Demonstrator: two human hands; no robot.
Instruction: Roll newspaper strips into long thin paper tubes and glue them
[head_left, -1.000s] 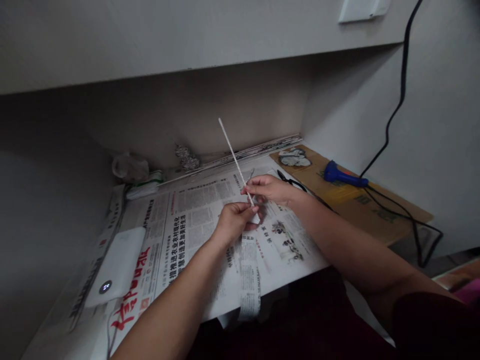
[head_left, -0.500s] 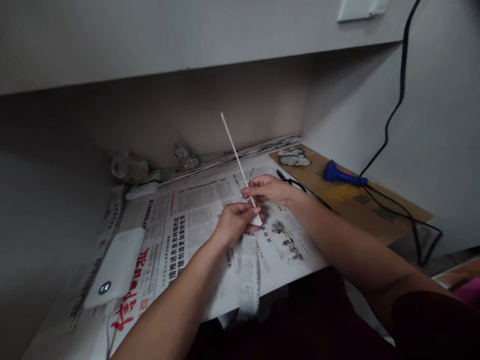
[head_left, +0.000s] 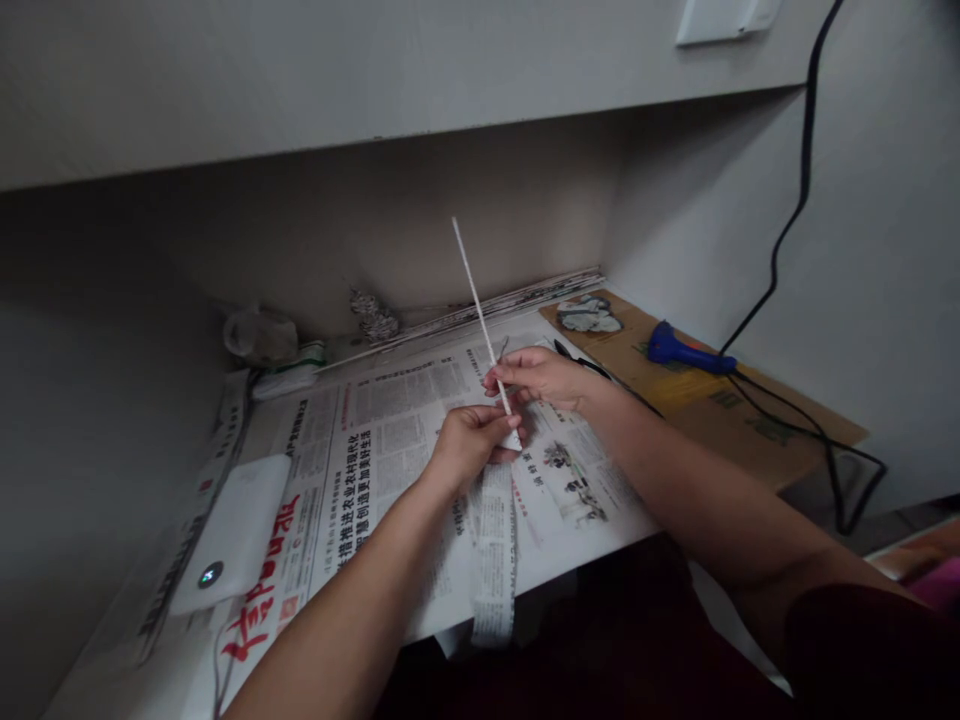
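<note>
Between my two hands a thin white rolled paper stick (head_left: 472, 280) stands up, its top leaning to the left. My left hand (head_left: 476, 440) is closed on its lower end, where the paper widens into a flat piece. A strip of newspaper (head_left: 495, 560) runs down from there and over the table's front edge. Just above, my right hand (head_left: 532, 378) pinches the stick between thumb and fingers. Newspaper sheets (head_left: 405, 390) cover the table under both hands.
On the left lies a white power bank (head_left: 232, 535) with a lit display. Long thin sticks (head_left: 517, 295) lie along the back wall, near a plastic bag (head_left: 259, 335). Dark-handled scissors (head_left: 581, 362) and a blue glue gun (head_left: 686, 350) are right, the latter on cardboard (head_left: 750, 420); its black cable (head_left: 804, 180) hangs nearby.
The stick's upper end has shifted slightly right and stands a little steeper. My right hand has moved up it very slightly; my left hand keeps its hold. The hanging strip has swung slightly.
</note>
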